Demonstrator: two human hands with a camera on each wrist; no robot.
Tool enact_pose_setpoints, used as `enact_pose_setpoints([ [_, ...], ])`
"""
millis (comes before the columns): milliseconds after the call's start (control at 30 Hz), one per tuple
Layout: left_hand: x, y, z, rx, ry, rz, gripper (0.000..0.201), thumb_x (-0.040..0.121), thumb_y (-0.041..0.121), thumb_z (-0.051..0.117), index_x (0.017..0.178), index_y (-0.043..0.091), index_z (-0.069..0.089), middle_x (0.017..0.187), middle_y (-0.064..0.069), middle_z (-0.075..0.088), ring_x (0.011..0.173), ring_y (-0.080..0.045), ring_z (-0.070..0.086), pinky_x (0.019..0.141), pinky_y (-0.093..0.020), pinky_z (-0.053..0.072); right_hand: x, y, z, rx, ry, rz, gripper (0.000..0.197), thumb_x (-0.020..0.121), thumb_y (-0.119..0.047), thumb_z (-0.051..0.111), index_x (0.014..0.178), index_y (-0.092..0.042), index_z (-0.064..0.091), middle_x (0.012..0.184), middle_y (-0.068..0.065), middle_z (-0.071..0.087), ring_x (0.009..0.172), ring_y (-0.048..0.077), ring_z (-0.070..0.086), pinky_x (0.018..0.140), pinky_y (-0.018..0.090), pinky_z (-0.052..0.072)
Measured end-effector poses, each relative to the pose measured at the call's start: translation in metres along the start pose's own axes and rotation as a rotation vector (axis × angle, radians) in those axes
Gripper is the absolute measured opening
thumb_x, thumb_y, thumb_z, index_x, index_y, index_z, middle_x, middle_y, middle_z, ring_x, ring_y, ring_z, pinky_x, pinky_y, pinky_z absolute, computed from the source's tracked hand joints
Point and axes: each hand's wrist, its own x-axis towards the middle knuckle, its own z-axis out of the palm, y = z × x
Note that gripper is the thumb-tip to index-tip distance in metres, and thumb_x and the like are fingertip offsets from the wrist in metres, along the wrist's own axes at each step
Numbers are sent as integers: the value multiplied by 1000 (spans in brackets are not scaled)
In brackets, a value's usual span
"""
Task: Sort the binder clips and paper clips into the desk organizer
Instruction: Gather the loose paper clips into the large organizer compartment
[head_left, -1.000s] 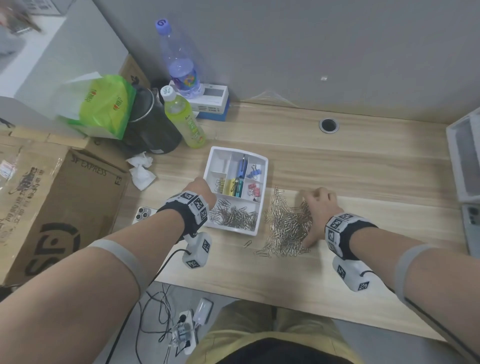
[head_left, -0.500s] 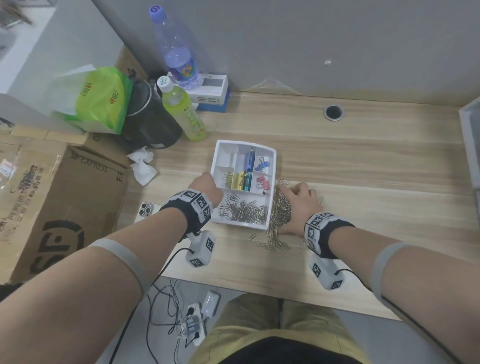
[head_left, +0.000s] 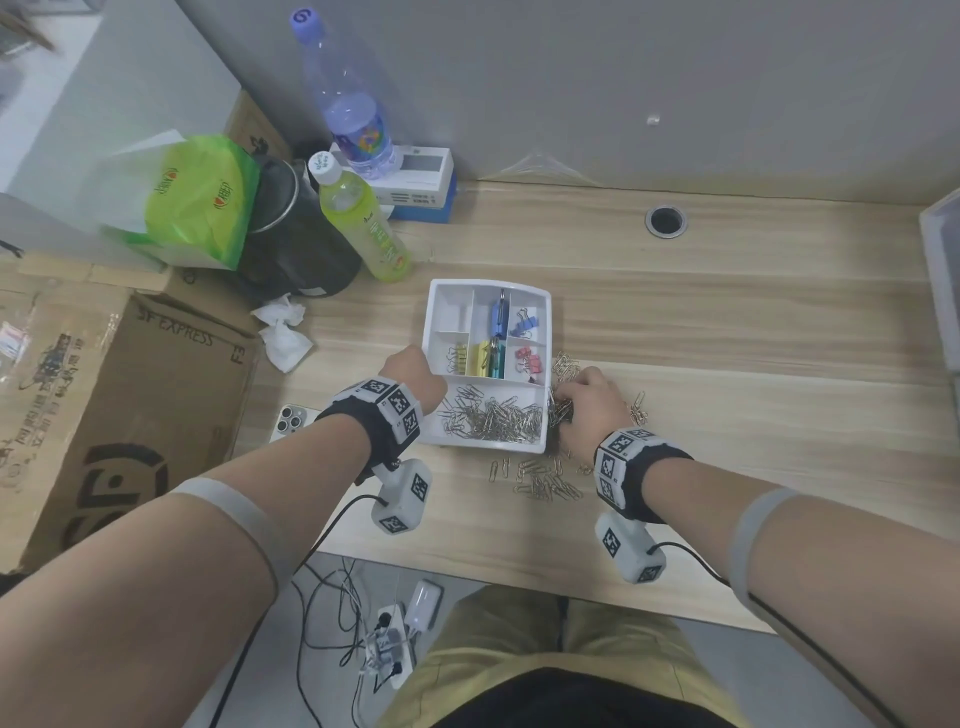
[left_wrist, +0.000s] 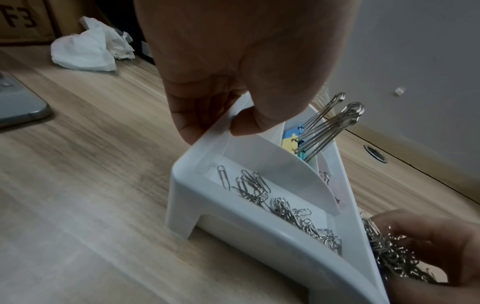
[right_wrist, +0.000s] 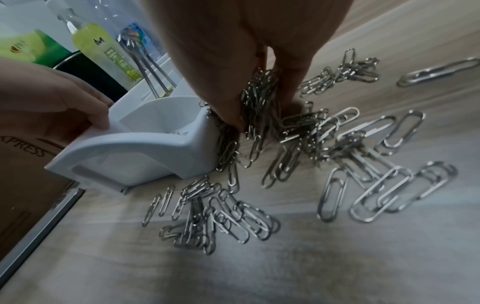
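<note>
The right hand (head_left: 584, 410) has swept across the counter (head_left: 727, 332) and now clenches a bunch of paper clips (right_wrist: 259, 107) hard against the right wall of the white desk organizer (head_left: 545, 312), where a second ago it lay well to the right on the heap. The left hand (head_left: 415, 376) pinches the organizer's left rim. With binder clips (head_left: 522, 322) sorted and the front bay part-filled, the bunch must clear the wall; loose clips (head_left: 540, 480) trail toward the counter's near edge.
</note>
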Motion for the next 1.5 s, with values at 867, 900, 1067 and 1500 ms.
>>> enact_pose_setpoints([
  [867, -8, 8, -9, -37, -43, 2, 8, 88, 3, 46, 82, 8, 47, 71, -3, 47, 59, -18, 46, 56, -28, 44, 2, -50, -22, 194, -67, -106, 18, 81, -8, 71, 93, -20, 75, 99, -5, 66, 81, 11, 61, 73, 19, 45],
  [900, -9, 7, -9, -38, -41, 7, 7, 88, 4, 46, 83, 8, 47, 72, -3, 47, 60, -17, 47, 54, -26, 43, 3, -54, -17, 193, -60, -106, 18, 81, -10, 72, 94, -22, 74, 101, -6, 67, 81, 11, 62, 73, 19, 45],
  [1067, -8, 2, -7, -62, -31, 8, 5, 86, 7, 47, 88, 9, 51, 80, -4, 52, 66, -19, 51, 58, -28, 46, 3, -63, 0, 187, -80, -129, 24, 81, -15, 71, 103, -24, 74, 107, -7, 71, 91, 13, 65, 82, 20, 48],
  [1500, -2, -11, -19, -28, 27, -20, 13, 90, 9, 50, 78, 10, 46, 73, -2, 48, 58, -15, 45, 52, -25, 40, 14, -31, -43, 57, 150, -81, 34, 87, -14, 59, 120, -18, 62, 114, -1, 60, 92, 15, 62, 74, 18, 48],
])
